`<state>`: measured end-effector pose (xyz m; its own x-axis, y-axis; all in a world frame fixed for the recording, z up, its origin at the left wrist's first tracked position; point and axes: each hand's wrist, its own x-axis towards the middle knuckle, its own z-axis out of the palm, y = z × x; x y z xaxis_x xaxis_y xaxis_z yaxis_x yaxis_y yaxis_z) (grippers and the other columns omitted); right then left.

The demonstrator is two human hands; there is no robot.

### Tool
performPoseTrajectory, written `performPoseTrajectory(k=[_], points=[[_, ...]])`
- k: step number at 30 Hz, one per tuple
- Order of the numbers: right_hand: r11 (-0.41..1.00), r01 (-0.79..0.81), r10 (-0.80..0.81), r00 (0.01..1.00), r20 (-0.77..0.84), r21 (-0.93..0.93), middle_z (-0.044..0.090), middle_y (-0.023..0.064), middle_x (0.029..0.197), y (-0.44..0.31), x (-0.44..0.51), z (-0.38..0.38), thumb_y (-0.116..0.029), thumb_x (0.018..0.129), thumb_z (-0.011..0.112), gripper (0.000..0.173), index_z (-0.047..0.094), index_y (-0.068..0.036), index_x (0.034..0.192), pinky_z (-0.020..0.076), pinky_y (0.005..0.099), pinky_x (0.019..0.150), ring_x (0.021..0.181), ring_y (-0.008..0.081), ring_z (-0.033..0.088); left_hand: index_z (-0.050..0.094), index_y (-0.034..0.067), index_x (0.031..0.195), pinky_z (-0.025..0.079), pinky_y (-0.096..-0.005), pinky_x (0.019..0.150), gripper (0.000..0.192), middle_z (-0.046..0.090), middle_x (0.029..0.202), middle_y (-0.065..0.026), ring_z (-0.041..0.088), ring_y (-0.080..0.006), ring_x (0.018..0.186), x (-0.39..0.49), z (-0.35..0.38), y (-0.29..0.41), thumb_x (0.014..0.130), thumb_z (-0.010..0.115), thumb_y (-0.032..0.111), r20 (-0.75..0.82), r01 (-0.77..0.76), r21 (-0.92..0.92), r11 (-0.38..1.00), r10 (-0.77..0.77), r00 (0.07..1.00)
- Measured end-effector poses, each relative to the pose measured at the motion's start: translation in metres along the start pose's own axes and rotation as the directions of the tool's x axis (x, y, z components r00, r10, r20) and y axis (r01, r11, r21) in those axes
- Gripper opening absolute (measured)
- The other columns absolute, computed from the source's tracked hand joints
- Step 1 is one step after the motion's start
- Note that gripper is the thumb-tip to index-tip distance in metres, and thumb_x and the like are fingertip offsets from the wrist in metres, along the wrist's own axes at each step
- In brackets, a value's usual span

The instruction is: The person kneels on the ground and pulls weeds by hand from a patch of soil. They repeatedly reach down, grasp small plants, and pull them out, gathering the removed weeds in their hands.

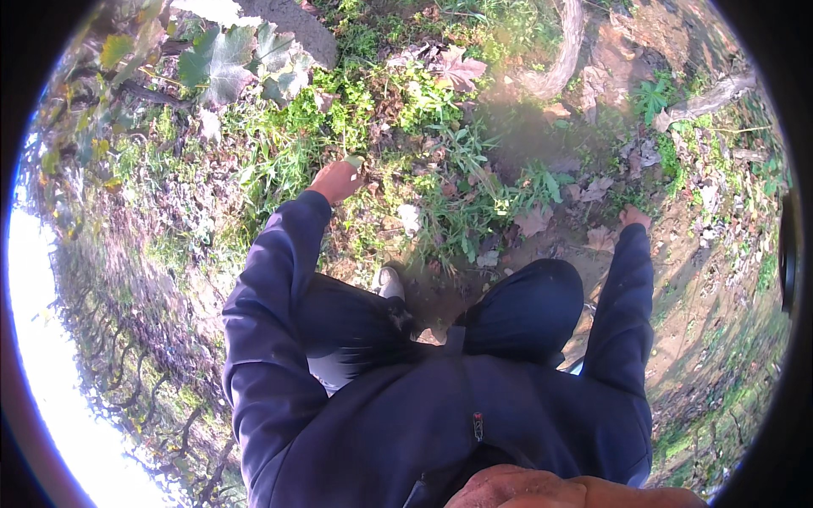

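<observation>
Low over green weeds, my left hand (pixel 336 180) has its fingers around a small pale green piece (pixel 354 162), perhaps a leaf. My right hand (pixel 634 216) is low over the ground on the right, beside a dry brown leaf (pixel 600 239) and some weeds. Its fingers are bent and partly hidden, so I cannot tell whether it holds anything. Between the hands lie green weeds (pixel 467 209), dry leaves and a white lump (pixel 409 218). My knees are bent, and one light shoe (pixel 389 282) shows below the left hand.
Large vine leaves (pixel 222 63) hang at the upper left beside a thick grey post or trunk (pixel 295 28). A woody stem (pixel 565 51) rises at the top right, with another branch (pixel 714 98) farther right. Leaf litter and bare soil (pixel 686 267) lie to the right.
</observation>
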<state>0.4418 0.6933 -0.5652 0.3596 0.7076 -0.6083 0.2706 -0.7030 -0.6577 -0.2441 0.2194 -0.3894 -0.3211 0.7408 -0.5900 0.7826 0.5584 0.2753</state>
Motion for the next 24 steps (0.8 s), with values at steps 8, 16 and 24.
performPoseTrajectory(k=[8, 16, 24], points=[[0.202, 0.196, -0.493, 0.867, 0.073, -0.96, 0.071, 0.0254, 0.104, -0.046, -0.053, 0.02, -0.018, 0.08, 0.065, 0.023, 0.074, 0.0, 0.092, 0.0549, 0.0461, 0.092, 0.103, 0.0395, 0.069, 0.069, 0.006, 0.106, 0.054, -0.0441, 0.078, 0.033, 0.07, 0.092, -0.018, 0.068, -0.0341, 0.085, -0.005, -0.003, 0.004, 0.088, 0.067, 0.034, -0.005, 0.013, -0.065, 0.998, -0.014, 1.0], [0.075, 0.227, -0.472, 0.866, 0.166, -0.971, 0.071, 0.0209, 0.112, -0.06, -0.061, 0.041, -0.018, 0.088, 0.059, 0.029, 0.072, -0.002, 0.108, 0.0551, 0.0442, 0.092, 0.108, 0.0377, 0.068, 0.064, 0.006, 0.112, 0.052, -0.0481, 0.088, 0.037, 0.07, 0.103, -0.0204, 0.067, -0.04, 0.097, -0.008, -0.005, 0.004, 0.087, 0.067, 0.034, 0.057, 0.057, -0.093, 0.994, -0.051, 0.997], [-0.12, 0.299, -0.177, 0.932, 0.317, -0.947, 0.068, 0.0216, 0.121, -0.037, -0.001, 0.024, -0.02, 0.09, 0.052, 0.035, 0.072, -0.003, 0.113, 0.0525, 0.0436, 0.096, 0.113, 0.0348, 0.066, 0.062, 0.006, 0.117, 0.052, -0.0467, 0.09, 0.04, 0.07, 0.106, -0.02, 0.067, -0.039, 0.1, 0.001, -0.002, 0.002, 0.087, 0.068, 0.031, 0.119, 0.049, -0.016, 0.999, -0.047, 0.992]])
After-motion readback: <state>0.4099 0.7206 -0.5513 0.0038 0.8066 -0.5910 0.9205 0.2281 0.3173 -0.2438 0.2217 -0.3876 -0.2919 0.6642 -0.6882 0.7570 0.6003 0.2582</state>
